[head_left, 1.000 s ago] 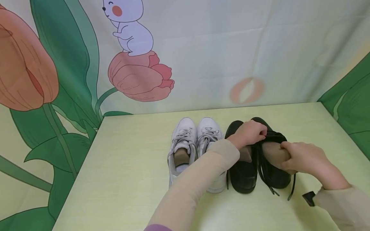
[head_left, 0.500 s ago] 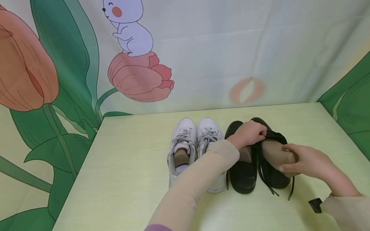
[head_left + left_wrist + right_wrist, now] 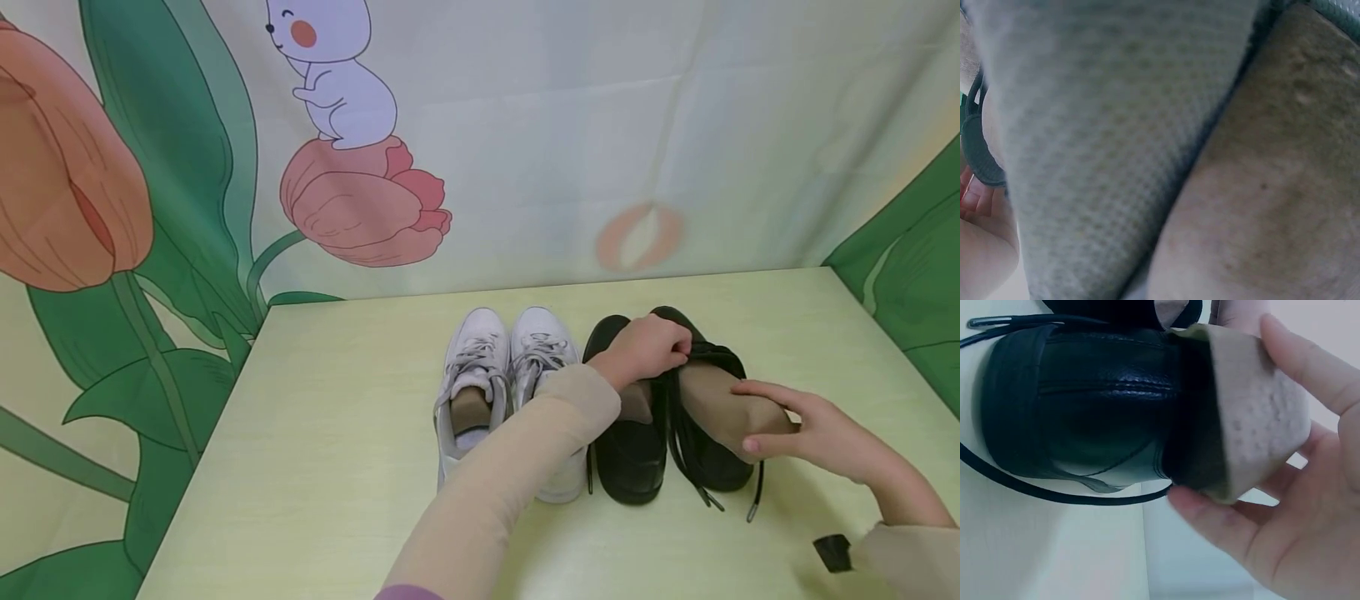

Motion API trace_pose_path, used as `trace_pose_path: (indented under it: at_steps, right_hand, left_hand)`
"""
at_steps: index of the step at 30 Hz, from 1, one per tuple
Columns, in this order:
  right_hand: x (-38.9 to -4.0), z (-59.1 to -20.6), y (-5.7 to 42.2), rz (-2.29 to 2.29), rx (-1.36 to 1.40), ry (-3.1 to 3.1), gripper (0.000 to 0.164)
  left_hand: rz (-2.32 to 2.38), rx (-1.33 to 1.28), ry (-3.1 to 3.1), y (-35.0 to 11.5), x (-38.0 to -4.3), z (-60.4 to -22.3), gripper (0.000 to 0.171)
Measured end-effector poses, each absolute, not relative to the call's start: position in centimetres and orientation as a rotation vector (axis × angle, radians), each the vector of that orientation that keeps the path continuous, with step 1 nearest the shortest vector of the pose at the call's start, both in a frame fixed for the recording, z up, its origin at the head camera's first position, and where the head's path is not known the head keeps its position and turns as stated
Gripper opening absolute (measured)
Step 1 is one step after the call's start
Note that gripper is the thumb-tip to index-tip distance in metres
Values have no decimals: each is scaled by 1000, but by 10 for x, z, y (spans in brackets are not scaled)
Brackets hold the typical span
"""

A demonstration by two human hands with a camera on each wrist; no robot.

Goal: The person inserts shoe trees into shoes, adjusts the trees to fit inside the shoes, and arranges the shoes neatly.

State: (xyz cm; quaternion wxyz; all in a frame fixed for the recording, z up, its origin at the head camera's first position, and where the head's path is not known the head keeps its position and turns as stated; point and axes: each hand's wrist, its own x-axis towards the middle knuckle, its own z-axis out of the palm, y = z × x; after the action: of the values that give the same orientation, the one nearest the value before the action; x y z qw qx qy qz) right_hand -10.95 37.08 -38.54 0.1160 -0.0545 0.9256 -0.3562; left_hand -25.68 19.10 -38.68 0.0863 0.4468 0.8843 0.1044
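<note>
On the right of the table lies a pair of black lace-up shoes, toes toward the wall. My left hand [image 3: 648,348] grips the lace area of the right black shoe [image 3: 720,475], fingers curled in. From that shoe's opening a tan perforated insole [image 3: 712,400] sticks out. My right hand [image 3: 825,433] holds the insole's free end between thumb and fingers. The right wrist view shows the insole [image 3: 1260,412] bent up above the black leather heel [image 3: 1104,394]. In the left wrist view a blurred pale dotted surface [image 3: 1116,125] and a brownish one fill most of the frame.
White sneakers [image 3: 480,342] stand just left of the black shoes, partly behind my left sleeve [image 3: 510,492]. The other black shoe [image 3: 630,462] lies between. Loose black laces [image 3: 678,433] hang down over the shoes. A printed cloth [image 3: 525,150] hangs behind the table [image 3: 337,433].
My right hand has shifted right and slightly toward me, drawing the insole along, so more of it shows outside the shoe. My left hand has stayed in place.
</note>
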Motion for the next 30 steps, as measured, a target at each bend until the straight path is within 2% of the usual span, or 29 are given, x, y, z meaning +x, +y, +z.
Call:
trace_pose_path:
  at_steps: [11,30]
  right_hand:
    - [-117,-376,361,-932,-95,2781,63]
    - [-139,-365,350,-779,-113,2759,75]
  left_hand:
    - [309,1310,2634,191,-256,-386,11]
    - [283,1316,2639,193,-256,-387,11]
